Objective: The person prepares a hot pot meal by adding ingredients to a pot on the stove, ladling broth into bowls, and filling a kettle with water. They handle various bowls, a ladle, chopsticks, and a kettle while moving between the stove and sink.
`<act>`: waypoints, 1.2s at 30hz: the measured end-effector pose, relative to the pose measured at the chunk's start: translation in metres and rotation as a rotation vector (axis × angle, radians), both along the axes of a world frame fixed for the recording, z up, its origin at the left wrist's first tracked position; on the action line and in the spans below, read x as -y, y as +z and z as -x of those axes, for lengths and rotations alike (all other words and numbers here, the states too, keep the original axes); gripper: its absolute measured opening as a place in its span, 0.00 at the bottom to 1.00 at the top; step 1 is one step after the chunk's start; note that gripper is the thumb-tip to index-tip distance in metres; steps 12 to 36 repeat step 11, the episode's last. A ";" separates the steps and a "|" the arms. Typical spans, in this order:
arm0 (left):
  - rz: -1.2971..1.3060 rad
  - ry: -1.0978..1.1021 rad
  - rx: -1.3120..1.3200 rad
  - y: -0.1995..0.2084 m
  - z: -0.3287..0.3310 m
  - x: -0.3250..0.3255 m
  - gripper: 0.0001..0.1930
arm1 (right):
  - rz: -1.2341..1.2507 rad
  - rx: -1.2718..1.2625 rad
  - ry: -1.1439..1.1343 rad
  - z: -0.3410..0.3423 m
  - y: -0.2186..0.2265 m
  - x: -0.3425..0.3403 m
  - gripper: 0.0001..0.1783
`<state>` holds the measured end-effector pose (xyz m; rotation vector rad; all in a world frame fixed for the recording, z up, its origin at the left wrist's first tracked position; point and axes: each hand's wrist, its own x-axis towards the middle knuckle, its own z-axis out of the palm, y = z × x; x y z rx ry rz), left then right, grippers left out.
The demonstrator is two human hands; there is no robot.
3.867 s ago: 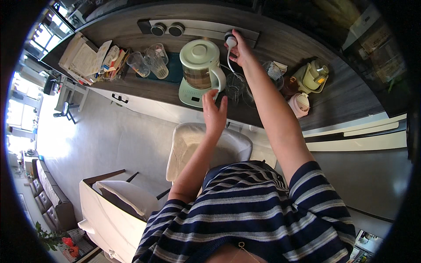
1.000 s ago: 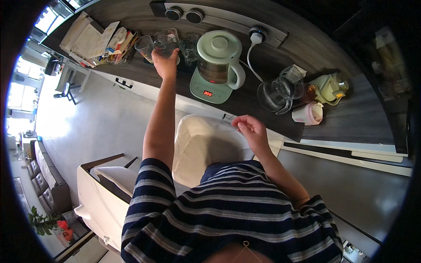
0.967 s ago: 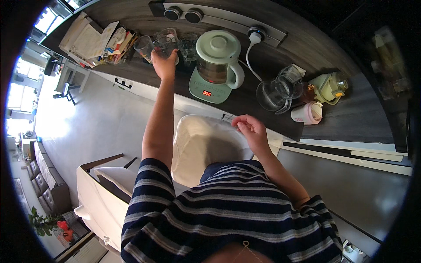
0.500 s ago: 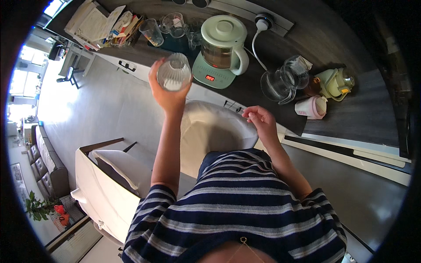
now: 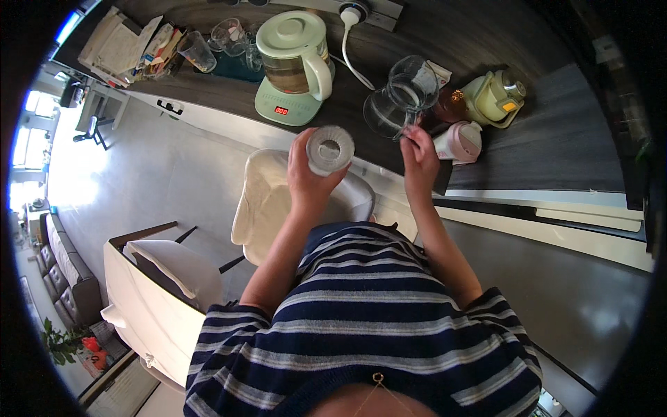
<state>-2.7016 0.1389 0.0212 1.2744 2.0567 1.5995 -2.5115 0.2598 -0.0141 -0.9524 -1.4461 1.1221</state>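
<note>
My left hand (image 5: 309,170) is wrapped round a clear ribbed drinking glass (image 5: 330,150), held in the air in front of the counter's edge. To its right, the fingers of my right hand (image 5: 420,158) are closed at the handle of a clear glass pitcher (image 5: 382,111). The pitcher stands on the dark counter, its wide body toward the left. Slight blur hides how the fingertips wrap the handle. Close by my right hand lies a pink and white cup (image 5: 462,142) with a lid.
A pale green electric kettle (image 5: 292,59) stands on its lit base, left of the pitcher. A white plug cable (image 5: 354,66) runs behind. Right are a green bottle (image 5: 495,97) and a brown jar (image 5: 450,105). Several glasses (image 5: 198,52) and papers (image 5: 118,45) sit far left. A white chair (image 5: 264,201) is below.
My left hand has brought the glass rightward and tilted it. My right hand has reached forward from the counter's front to the pitcher's handle. The view has shifted to the right.
</note>
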 end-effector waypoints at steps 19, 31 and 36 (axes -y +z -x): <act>0.130 -0.019 -0.068 -0.029 0.007 -0.055 0.42 | 0.229 -0.190 -0.024 0.022 -0.010 -0.033 0.17; 0.130 -0.019 -0.068 -0.029 0.007 -0.055 0.42 | 0.229 -0.190 -0.024 0.022 -0.010 -0.033 0.17; 0.130 -0.019 -0.068 -0.029 0.007 -0.055 0.42 | 0.229 -0.190 -0.024 0.022 -0.010 -0.033 0.17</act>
